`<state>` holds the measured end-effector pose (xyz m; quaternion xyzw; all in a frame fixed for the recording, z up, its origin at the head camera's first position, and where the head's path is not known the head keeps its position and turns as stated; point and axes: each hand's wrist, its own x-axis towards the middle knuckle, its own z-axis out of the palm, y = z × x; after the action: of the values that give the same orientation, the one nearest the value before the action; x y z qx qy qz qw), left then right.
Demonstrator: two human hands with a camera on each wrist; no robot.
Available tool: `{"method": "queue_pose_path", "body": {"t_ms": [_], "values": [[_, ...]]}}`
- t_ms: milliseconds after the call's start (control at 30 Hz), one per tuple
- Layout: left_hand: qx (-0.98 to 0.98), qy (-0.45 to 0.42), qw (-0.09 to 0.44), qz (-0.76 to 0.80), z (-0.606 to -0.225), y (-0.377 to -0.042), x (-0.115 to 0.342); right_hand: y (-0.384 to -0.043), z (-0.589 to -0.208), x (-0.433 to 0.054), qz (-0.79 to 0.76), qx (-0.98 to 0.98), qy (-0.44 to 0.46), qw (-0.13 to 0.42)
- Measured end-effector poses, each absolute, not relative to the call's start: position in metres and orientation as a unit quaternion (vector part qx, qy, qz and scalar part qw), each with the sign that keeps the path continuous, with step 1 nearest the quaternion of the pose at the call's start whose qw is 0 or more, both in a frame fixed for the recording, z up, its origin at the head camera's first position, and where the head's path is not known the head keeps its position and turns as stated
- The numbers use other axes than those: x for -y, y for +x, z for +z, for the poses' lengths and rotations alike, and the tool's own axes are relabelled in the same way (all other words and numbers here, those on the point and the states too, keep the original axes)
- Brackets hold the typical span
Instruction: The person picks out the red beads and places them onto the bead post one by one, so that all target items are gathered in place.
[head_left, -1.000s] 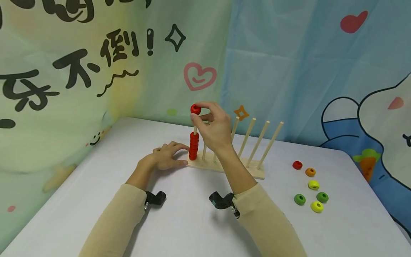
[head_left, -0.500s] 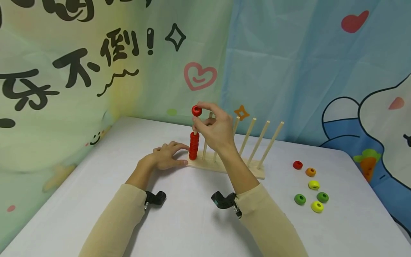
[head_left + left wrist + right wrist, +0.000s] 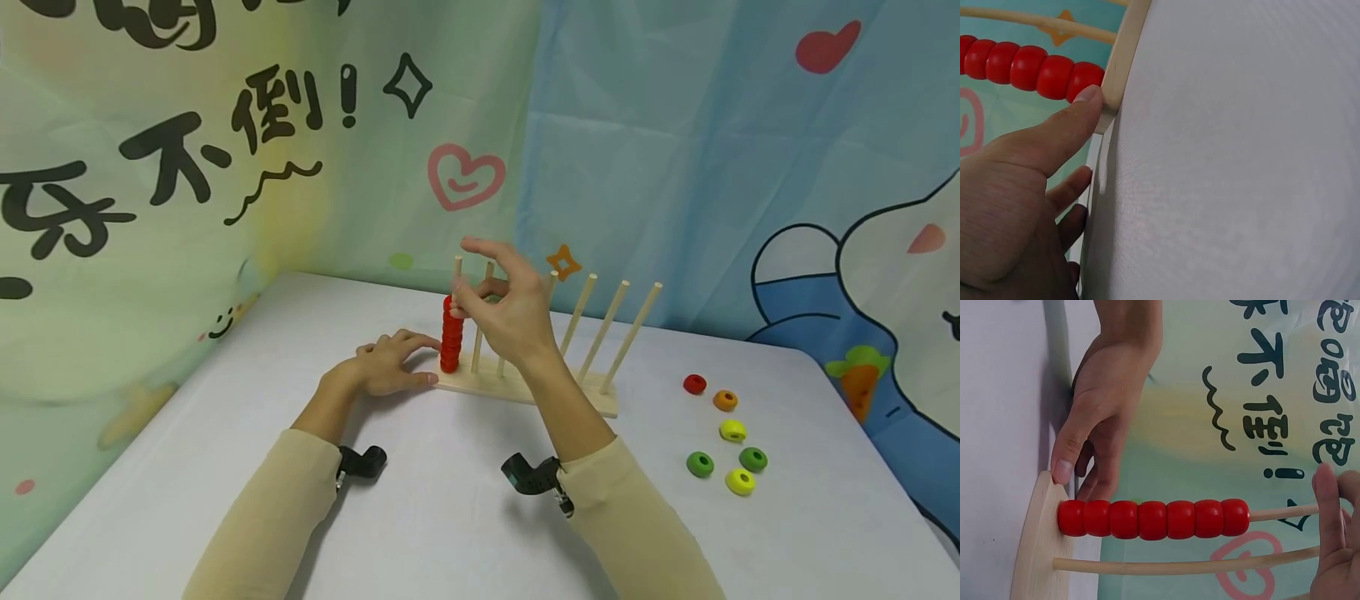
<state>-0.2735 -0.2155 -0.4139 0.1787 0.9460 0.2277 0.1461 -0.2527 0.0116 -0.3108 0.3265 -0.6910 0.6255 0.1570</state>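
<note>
A wooden peg rack (image 3: 487, 382) stands on the table, with several upright pegs. Red beads (image 3: 452, 337) are stacked on its leftmost peg, and bare wood shows above them. My left hand (image 3: 393, 365) rests at the rack's left end, thumb on the front edge of the base (image 3: 1124, 62) and fingers stretched behind. Beside the upper part of the beaded peg is my right hand (image 3: 513, 308), thumb and index finger spread apart with nothing between them. In the right wrist view the right hand's fingers (image 3: 1330, 519) overlap the upper end of that peg.
Loose beads lie on the table right of the rack: a red bead (image 3: 694, 384), an orange bead (image 3: 725, 401), yellow beads (image 3: 741, 482) and green beads (image 3: 701, 464). A printed cloth (image 3: 637, 167) hangs behind the table (image 3: 420, 517).
The red bead that my right hand pinched over the leftmost peg has been let go and now tops the stack. The right hand's fingers have parted; the left hand has stayed put.
</note>
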Motion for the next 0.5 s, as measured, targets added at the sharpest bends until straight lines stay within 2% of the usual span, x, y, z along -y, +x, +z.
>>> {"method": "queue_pose_path", "body": {"t_ms": [200,500], "values": [[-0.948,0.175,0.149,0.221,-0.415,-0.275,0.214,-0.248,-0.313,-0.015,0.63,0.662,0.378,0.148],[-0.949,0.169,0.147,0.221,-0.415,-0.274,0.213,-0.243,-0.322,-0.029,0.614,0.659,0.403,0.165]]}}
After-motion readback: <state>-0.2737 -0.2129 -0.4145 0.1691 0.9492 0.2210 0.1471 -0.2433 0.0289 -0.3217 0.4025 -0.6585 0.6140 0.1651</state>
